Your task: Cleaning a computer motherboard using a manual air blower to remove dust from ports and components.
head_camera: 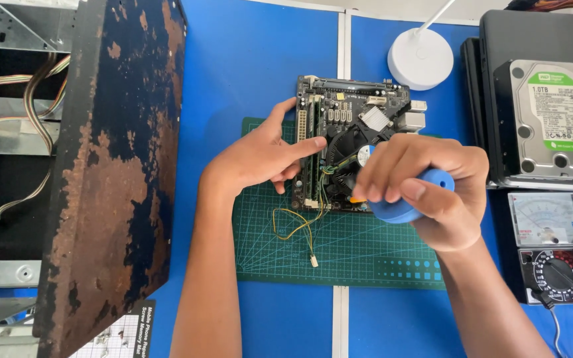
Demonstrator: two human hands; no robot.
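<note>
Working on the cooler of a small motherboard (339,113), which lies flat on a green cutting mat (366,255) at the middle of the blue surface (266,59). Left hand (256,159) pressed on the board's left edge beside the memory sticks (313,142), fingers spread and flat, clamped on nothing, steadying only. Right hand (426,189) wrapped around the fat blue handle of a screwdriver (409,199), fingers closed tight on it, orange collar just showing under them, tip hidden over the black fan (346,156). Judged to be mid-step: driving or loosening a fastener at the fan's lower right corner; impossible to tell which way. Fan lead (296,225), yellow and black, trailing loose onto the mat, plug end free.

Next move likely calling for a straight, upright driver, steady downward pressure and a firm hold on the board to stop it sliding.

Rusted computer case (111,166) standing open at left, hard drive (552,119) and analogue multimeter (552,245) at right, white lamp base (421,58) behind the board.
</note>
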